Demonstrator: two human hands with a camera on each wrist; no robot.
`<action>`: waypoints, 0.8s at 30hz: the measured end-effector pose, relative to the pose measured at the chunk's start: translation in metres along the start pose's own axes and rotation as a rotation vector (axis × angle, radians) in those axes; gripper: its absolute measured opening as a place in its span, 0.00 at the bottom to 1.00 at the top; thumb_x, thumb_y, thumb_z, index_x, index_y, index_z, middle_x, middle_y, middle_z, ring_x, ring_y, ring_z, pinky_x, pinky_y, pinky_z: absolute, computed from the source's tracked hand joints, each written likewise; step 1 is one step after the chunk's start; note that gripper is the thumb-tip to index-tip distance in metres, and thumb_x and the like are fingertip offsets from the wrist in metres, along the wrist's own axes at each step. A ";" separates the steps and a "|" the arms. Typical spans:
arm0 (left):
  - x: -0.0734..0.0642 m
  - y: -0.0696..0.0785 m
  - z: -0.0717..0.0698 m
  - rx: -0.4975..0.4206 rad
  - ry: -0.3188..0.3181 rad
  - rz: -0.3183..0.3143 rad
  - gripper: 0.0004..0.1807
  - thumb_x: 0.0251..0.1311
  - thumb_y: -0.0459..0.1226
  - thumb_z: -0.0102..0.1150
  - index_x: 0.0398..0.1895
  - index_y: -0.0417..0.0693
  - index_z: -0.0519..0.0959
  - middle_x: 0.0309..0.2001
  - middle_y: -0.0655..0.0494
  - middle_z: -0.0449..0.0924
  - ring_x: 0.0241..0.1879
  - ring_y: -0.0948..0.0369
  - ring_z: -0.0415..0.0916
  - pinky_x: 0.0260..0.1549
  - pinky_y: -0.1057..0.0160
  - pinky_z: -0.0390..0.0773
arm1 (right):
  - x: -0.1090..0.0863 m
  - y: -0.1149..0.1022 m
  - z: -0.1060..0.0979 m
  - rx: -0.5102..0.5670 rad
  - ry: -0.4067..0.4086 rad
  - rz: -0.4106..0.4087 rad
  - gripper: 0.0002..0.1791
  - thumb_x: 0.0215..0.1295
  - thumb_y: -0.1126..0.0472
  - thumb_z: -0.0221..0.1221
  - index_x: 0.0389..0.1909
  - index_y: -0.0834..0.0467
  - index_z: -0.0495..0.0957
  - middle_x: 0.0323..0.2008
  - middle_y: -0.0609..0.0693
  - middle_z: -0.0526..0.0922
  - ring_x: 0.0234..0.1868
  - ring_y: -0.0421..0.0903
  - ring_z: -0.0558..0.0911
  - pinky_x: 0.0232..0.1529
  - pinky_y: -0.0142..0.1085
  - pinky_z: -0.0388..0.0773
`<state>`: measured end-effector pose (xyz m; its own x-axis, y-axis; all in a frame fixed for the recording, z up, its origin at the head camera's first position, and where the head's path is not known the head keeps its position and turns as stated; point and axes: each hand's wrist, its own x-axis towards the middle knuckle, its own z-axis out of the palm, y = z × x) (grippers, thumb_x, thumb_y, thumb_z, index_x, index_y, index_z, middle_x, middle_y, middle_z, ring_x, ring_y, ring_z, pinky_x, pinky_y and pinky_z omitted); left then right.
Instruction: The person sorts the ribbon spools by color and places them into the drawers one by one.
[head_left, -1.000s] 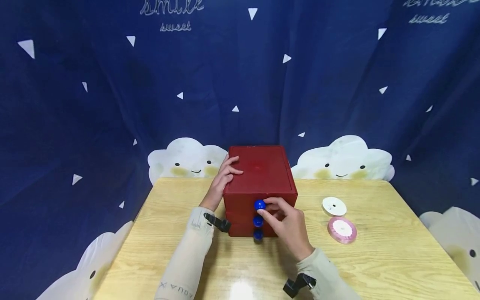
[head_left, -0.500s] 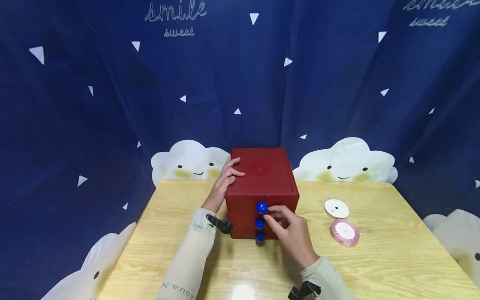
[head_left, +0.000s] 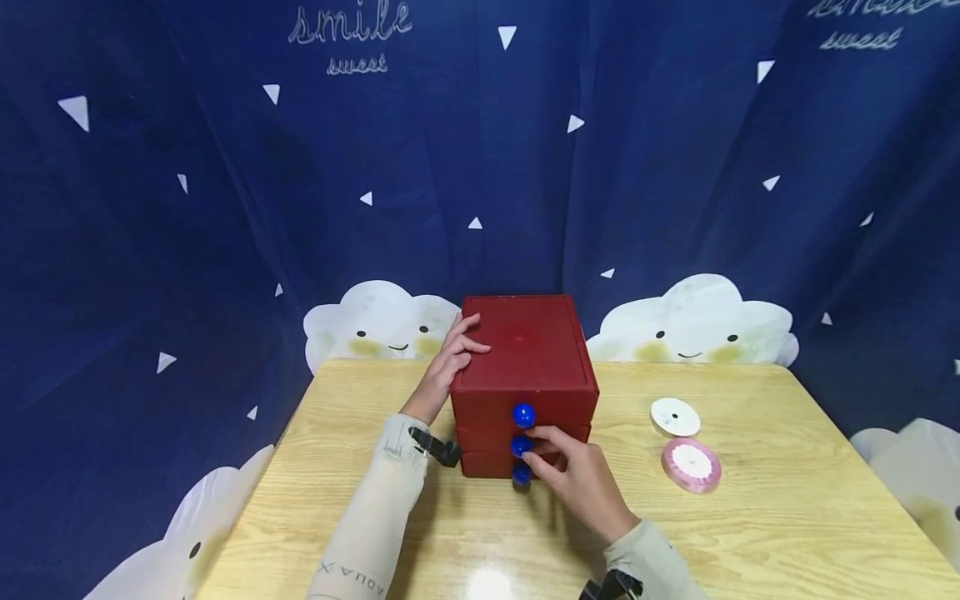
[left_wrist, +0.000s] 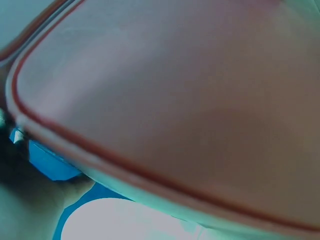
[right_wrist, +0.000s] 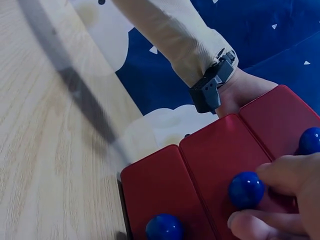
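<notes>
A red drawer box stands on the table with three round blue knobs stacked on its front. My left hand rests on the box's left top edge, fingers spread over the top. My right hand has thumb and forefinger at the middle knob, pinching it from either side. Above it sits the top knob; below is the bottom knob. All drawers look closed. In the left wrist view the box side fills most of the picture, with part of the left hand dark at the lower left.
On the wooden table, right of the box, lie a white disc with a small hole and a pink ribbon spool. A dark blue curtain with white triangles and clouds hangs around the table.
My right hand has let go of the top knob and moved down to the middle one. The left hand has stayed on the box. The view has shifted slightly.
</notes>
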<state>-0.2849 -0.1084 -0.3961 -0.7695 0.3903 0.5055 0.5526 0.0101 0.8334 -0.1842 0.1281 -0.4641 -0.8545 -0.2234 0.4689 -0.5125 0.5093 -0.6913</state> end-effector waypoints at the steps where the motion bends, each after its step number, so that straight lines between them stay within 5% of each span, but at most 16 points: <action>1: 0.000 0.000 0.000 -0.004 -0.005 -0.004 0.19 0.64 0.28 0.37 0.51 0.28 0.75 0.74 0.39 0.45 0.75 0.47 0.25 0.69 0.41 0.34 | 0.000 0.000 0.001 0.002 -0.013 0.005 0.15 0.57 0.57 0.68 0.47 0.48 0.82 0.30 0.36 0.85 0.25 0.32 0.79 0.25 0.29 0.75; 11: 0.006 -0.027 -0.013 0.076 -0.076 -0.011 0.17 0.70 0.34 0.41 0.52 0.42 0.78 0.75 0.57 0.50 0.76 0.56 0.27 0.69 0.43 0.39 | 0.004 0.002 0.008 0.010 -0.044 0.010 0.15 0.57 0.59 0.68 0.46 0.46 0.81 0.31 0.36 0.85 0.26 0.32 0.79 0.26 0.29 0.75; 18: 0.011 -0.013 -0.023 0.261 -0.133 -0.025 0.15 0.68 0.36 0.50 0.55 0.47 0.79 0.74 0.54 0.55 0.76 0.59 0.33 0.68 0.42 0.49 | 0.004 0.001 0.010 0.001 -0.061 0.088 0.15 0.57 0.59 0.68 0.44 0.43 0.80 0.28 0.35 0.84 0.23 0.34 0.78 0.23 0.30 0.74; 24: 0.024 -0.017 -0.032 0.343 -0.162 -0.038 0.19 0.65 0.41 0.55 0.59 0.55 0.77 0.75 0.58 0.50 0.76 0.57 0.31 0.66 0.38 0.49 | 0.007 0.001 0.013 0.010 -0.047 0.094 0.14 0.57 0.58 0.68 0.43 0.43 0.80 0.28 0.35 0.83 0.25 0.32 0.79 0.25 0.30 0.76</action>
<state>-0.3228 -0.1293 -0.3912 -0.7459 0.5241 0.4111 0.6210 0.3241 0.7136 -0.1915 0.1166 -0.4687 -0.9016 -0.2138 0.3761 -0.4308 0.5215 -0.7365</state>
